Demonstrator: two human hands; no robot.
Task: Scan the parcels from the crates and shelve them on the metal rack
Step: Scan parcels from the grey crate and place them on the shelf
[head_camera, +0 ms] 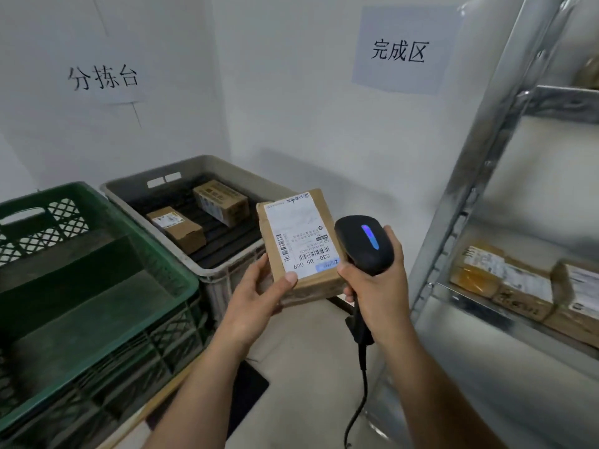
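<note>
My left hand [259, 298] holds a small brown cardboard parcel [299, 222] by its lower left corner, its white shipping label facing up. My right hand [377, 286] grips a black corded barcode scanner [363, 244], whose blue light glows right beside the parcel's right edge. Behind them a grey crate [129, 186] holds two more cardboard parcels [176, 226] [222, 200]. To the right stands the metal rack [453, 222], with several labelled parcels [518, 283] lying on its middle shelf.
A green lattice crate [97, 286] sits at the near left with no parcels visible inside. White walls carry two paper signs [103, 79] [398, 50]. The scanner's cable [359, 390] hangs down between my arms. A dark mat [246, 393] lies on the floor below.
</note>
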